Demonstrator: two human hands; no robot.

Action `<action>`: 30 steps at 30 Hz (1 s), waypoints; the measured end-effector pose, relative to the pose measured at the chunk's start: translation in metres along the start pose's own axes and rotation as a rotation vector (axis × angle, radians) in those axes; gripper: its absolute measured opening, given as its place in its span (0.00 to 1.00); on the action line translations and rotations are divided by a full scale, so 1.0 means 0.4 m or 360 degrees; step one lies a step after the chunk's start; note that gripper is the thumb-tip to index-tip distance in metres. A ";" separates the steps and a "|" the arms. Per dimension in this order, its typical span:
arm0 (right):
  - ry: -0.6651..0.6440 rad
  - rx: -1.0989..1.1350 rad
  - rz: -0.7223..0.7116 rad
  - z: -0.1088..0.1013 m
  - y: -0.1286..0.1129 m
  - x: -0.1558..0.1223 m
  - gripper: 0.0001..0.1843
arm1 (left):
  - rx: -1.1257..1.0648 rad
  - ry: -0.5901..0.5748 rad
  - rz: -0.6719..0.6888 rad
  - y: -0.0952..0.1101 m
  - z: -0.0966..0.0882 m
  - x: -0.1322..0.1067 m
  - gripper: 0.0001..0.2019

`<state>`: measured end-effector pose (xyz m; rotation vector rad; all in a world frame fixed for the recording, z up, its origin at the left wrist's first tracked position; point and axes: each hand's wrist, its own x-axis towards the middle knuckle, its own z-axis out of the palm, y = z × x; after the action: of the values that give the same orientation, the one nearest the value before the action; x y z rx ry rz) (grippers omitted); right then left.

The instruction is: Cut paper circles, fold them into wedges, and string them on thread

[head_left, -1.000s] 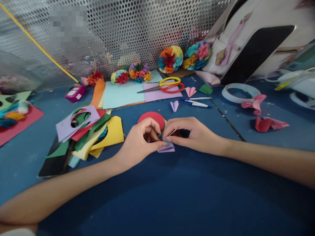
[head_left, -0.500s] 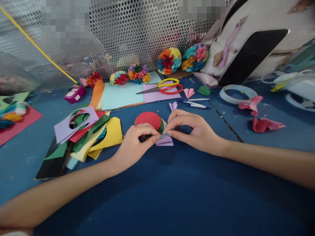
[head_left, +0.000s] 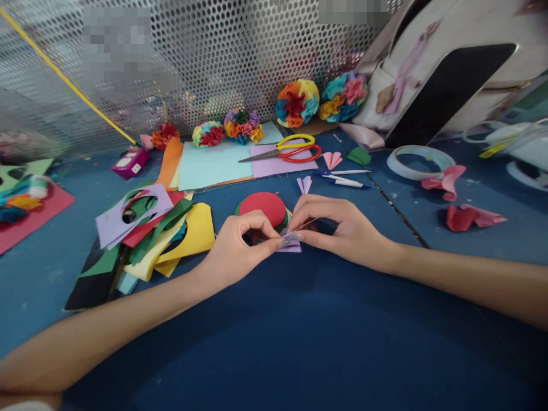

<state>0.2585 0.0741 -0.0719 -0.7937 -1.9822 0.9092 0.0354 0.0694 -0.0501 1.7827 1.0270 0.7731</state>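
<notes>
Shifted rightward since the earlier frame, the left hand (head_left: 240, 251) is brought onto a folded lilac paper piece (head_left: 291, 244), its grip pressed together and pinching that paper. A thin pin (head_left: 306, 224) is pinched by the right hand (head_left: 342, 225). Both lie just right of a red paper disc (head_left: 263, 208) on the blue worktop (head_left: 342, 342).

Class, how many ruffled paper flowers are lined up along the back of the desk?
5, left to right along the perforated metal screen: small red-orange flower, rainbow flower, multicoloured flower, large rainbow flower, large teal-and-pink flower. Others may be hidden.
</notes>
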 end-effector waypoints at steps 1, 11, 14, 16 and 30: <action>-0.0004 -0.0015 -0.0007 0.001 -0.001 0.000 0.06 | -0.0005 0.0009 -0.0003 0.000 0.001 0.000 0.10; -0.0032 -0.0114 -0.0163 0.009 -0.007 -0.005 0.06 | 0.0072 0.0061 0.0061 -0.013 0.010 -0.007 0.09; 0.0024 -0.0164 -0.0229 0.010 -0.005 -0.007 0.07 | 0.0196 0.0027 0.0120 -0.012 0.006 -0.004 0.05; 0.0058 -0.0198 -0.0261 0.010 -0.003 -0.008 0.07 | 0.0230 -0.0016 0.0178 -0.008 0.000 0.000 0.06; 0.0038 -0.0129 -0.0161 0.009 -0.002 -0.005 0.06 | 0.0026 0.0025 0.0075 -0.008 -0.011 0.000 0.07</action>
<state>0.2562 0.0709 -0.0734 -0.7384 -2.0296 0.7614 0.0307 0.0721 -0.0513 1.8230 1.0075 0.8109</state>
